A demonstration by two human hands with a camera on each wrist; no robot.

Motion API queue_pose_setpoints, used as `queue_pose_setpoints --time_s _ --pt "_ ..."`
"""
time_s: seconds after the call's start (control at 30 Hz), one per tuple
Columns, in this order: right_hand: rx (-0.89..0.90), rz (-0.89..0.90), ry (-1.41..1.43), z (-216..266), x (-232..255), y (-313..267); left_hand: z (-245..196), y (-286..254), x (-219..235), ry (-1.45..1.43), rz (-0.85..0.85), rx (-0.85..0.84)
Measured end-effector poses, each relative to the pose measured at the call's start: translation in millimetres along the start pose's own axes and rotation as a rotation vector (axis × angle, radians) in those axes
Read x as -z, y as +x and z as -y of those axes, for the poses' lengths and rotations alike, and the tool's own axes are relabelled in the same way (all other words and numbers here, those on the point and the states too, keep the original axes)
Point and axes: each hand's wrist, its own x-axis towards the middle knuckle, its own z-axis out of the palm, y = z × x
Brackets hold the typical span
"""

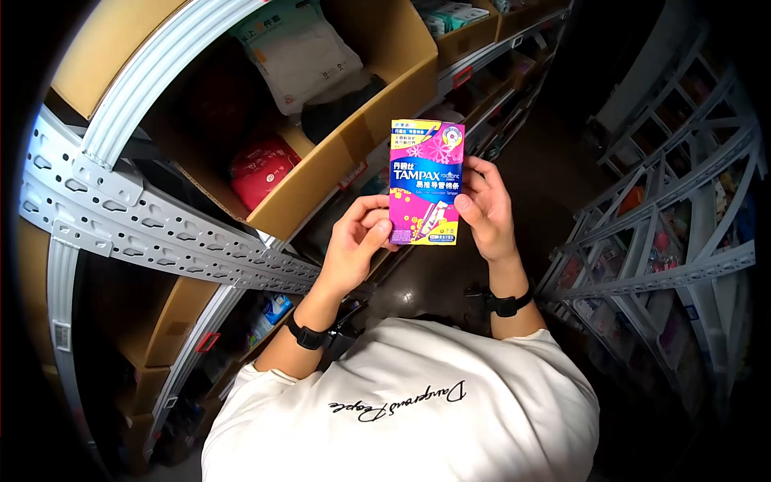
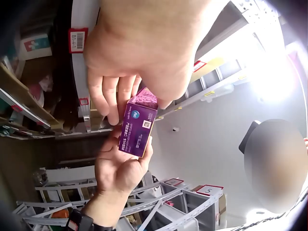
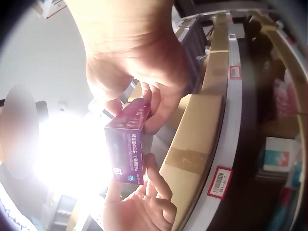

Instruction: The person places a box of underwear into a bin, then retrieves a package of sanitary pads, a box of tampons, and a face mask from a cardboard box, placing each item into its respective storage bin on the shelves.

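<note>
A Tampax tampon box, pink, blue and yellow, is held upright in front of the chest with its printed front toward the head camera. My left hand grips its lower left edge, thumb in front and fingers curled behind. On the opposite edge my right hand pinches it, the thumb lying on the front face. In the left wrist view, the purple end of the tampon box with small white print shows between both hands. The right wrist view also catches that purple end of the box.
To the left, metal shelving carries a cardboard bin with a red package and a white plastic pack. More racks line the right side of a dark aisle. A shelf label reads B1-4-1.
</note>
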Motion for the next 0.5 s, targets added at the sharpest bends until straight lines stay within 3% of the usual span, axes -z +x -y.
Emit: queue_pose_setpoints --time_s 0.17,0.2,0.5 --pt "-0.053 0.073 0.107 -15 -10 6 -10 -23 4 0.064 -0.062 -0.032" --pt "-0.057 0.089 0.165 5 6 7 -23 -20 -28 0.101 -0.099 -0.026" --pt "-0.137 0.327 0.378 68 4 22 -95 -58 -106 0.242 -0.307 -0.058"
